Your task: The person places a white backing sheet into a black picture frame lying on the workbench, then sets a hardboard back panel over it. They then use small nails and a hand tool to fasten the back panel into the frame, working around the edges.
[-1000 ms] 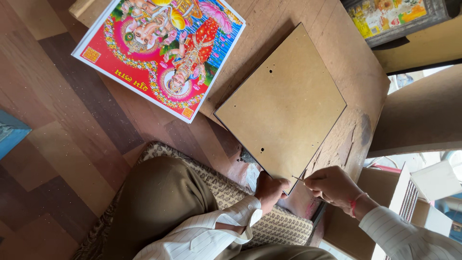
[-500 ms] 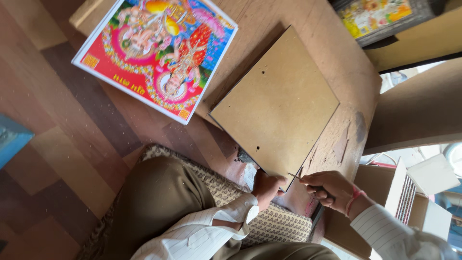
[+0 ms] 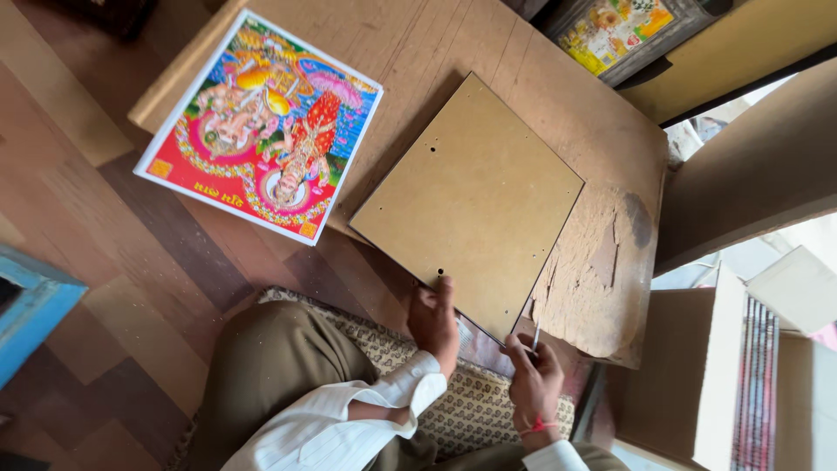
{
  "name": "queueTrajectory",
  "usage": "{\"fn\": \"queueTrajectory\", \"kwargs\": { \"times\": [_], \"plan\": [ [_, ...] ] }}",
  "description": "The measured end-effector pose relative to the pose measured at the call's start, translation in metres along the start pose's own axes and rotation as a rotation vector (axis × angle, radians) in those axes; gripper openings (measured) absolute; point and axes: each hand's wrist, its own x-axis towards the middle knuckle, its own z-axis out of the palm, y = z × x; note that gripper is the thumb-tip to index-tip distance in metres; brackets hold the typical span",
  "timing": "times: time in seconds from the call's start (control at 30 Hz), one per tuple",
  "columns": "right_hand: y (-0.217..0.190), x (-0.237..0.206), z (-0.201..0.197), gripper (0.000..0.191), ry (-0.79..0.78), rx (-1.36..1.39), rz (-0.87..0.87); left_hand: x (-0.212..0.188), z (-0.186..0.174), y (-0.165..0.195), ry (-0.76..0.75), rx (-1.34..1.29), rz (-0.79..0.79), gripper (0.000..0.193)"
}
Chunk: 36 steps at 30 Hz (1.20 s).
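Plain tan backing board (image 3: 471,205) with small holes, flat on the worn wooden table (image 3: 602,262).

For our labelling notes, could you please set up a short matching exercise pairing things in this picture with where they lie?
Things:
1. brown board
2. colourful print
3. left hand
4. cardboard box

Places:
a. at the far right, open
b. fingers resting on the board's near edge
c. in the middle of the worn wooden table
d. left of the board, overhanging the table edge

Pairs: 1-c, 2-d, 3-b, 4-a
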Motion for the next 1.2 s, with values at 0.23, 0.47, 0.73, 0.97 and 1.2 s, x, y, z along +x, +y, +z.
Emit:
{"fn": "queueTrajectory", "kwargs": {
  "times": [0.23,0.47,0.73,0.97,1.2],
  "plan": [
    [-0.006,0.002,0.025,0.029,-0.061,0.162,0.032,0.045,-0.025,0.034,0.035,-0.126,0.057,0.038],
    [-0.020,0.044,0.001,0.039,0.095,-0.191,-0.023,0.029,-0.035,0.034,-0.203,-0.176,-0.270,0.023],
    [-0.023,0.096,-0.003,0.034,0.200,-0.241,-0.344,0.021,-0.021,0.028,-0.327,-0.211,-0.373,0.025],
    [-0.018,0.102,-0.011,0.030,0.243,0.222,-0.274,0.038,-0.043,0.005,-0.668,0.365,-0.309,0.026],
    [-0.030,0.105,-0.029,0.018,0.133,0.647,-0.047,0.066,-0.067,-0.009,-0.502,1.204,0.537,0.015]
  ]
}}
